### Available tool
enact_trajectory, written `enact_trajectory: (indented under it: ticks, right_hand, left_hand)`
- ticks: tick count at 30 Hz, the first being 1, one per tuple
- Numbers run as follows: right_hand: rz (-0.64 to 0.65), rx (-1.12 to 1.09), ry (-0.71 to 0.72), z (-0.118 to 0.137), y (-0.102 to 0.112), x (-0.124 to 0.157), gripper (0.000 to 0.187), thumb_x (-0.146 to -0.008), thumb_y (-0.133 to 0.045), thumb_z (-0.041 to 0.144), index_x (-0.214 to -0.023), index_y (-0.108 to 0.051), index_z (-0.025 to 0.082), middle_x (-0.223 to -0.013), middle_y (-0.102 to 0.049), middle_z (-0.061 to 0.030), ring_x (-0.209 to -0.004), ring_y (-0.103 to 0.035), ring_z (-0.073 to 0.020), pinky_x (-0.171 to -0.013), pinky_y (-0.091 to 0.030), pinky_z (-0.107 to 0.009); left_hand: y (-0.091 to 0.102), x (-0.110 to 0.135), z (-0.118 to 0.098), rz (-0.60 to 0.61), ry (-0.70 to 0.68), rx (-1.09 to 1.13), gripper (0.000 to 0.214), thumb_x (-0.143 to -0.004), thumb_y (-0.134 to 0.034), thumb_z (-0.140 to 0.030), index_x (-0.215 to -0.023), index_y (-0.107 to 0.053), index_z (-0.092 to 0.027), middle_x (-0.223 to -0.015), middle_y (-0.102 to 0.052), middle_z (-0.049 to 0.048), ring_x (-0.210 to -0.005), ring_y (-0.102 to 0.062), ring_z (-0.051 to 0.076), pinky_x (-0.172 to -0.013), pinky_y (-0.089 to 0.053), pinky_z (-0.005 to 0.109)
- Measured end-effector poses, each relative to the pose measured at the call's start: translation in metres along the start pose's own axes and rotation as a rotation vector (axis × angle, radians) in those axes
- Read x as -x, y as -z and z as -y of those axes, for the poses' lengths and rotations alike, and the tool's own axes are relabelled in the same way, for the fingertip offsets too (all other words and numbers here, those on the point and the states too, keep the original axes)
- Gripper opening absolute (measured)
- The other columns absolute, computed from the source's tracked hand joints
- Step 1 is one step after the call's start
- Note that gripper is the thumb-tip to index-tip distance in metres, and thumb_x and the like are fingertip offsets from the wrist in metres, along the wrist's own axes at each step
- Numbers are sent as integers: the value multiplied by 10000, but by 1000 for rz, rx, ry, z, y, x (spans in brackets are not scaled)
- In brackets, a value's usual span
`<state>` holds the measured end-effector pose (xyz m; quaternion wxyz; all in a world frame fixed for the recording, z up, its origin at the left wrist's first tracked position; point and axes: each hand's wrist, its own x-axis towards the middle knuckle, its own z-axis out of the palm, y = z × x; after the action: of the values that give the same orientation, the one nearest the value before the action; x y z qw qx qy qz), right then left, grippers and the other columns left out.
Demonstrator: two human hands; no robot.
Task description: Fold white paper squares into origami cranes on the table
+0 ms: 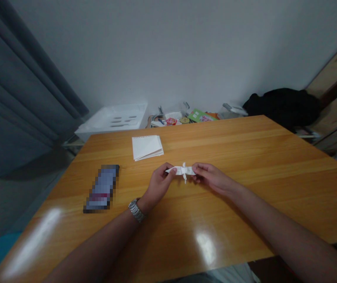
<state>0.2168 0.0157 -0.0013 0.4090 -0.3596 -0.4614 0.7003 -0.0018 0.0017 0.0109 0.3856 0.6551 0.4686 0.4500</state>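
Note:
Between my two hands I hold a folded white paper figure (182, 170), long and narrow, with small points sticking up and down at its middle. My left hand (159, 184), with a metal wristwatch (136, 210) on its wrist, pinches the figure's left end. My right hand (209, 177) pinches the right end. Both hands hover just above the wooden table (215, 157). A small stack of white paper (147, 147), folded or spiral-edged, lies beyond them.
A pixelated phone-sized object (101, 188) lies left of my hands. Past the table's far edge stand a white perforated box (112, 120), assorted packets and a green booklet (200, 116), and a black cloth bundle (283, 106). A grey curtain (15, 78) hangs left; wooden cabinet panels (336, 86) stand right.

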Motion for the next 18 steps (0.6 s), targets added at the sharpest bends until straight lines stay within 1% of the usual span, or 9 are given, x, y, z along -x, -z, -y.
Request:
enact_trajectory:
  ticks: [6,10,12,14,16,18]
  right_hand:
    - [3,60,17,-1,3,0,346,-803,-772,483,-764,-616,177,-713,-585,4,-628,-492,-114,-601,-357,-263]
    - [5,141,19,2,3,1,356,-822,-743,509,-787,-615,179,-749,-611,-10,-661,-525,-126,-626,-391,-266]
    - [-8,214,65,3,3,1,344,-851,-707,518,-822,-631,184,-795,-630,-22,-712,-558,-142,-664,-425,-276]
    - [-38,304,157,5,3,1,318,-873,-683,513,-899,-660,196,-877,-653,-35,-801,-594,-164,-739,-462,-296]
    - [-50,381,237,6,3,1,315,-873,-690,498,-1013,-676,216,-989,-670,-50,-894,-619,-187,-812,-487,-324]
    - [-23,429,278,7,4,2,357,-861,-709,483,-1115,-668,235,-1081,-670,-64,-949,-632,-205,-840,-506,-347]
  left_hand:
    - [0,0,2,4,-11,33,327,-939,-583,-450,-783,-583,-162,-719,-569,-9,-643,-483,119,-602,-396,212]
    - [1,-1,1,4,1,25,330,-938,-583,-452,-779,-577,-163,-696,-554,-16,-622,-470,115,-592,-388,211]
    - [1,-1,1,-6,3,30,329,-941,-574,-448,-777,-574,-163,-689,-550,-18,-624,-473,115,-593,-387,212]
    - [2,-1,2,-6,4,34,333,-944,-566,-446,-770,-573,-163,-690,-553,-15,-633,-482,118,-599,-387,214]
    - [2,-2,4,21,3,48,330,-944,-564,-439,-767,-575,-161,-698,-564,-12,-644,-493,120,-608,-391,216]
    - [2,-2,7,64,-3,64,315,-940,-571,-425,-772,-579,-158,-708,-577,-10,-652,-504,121,-618,-395,218]
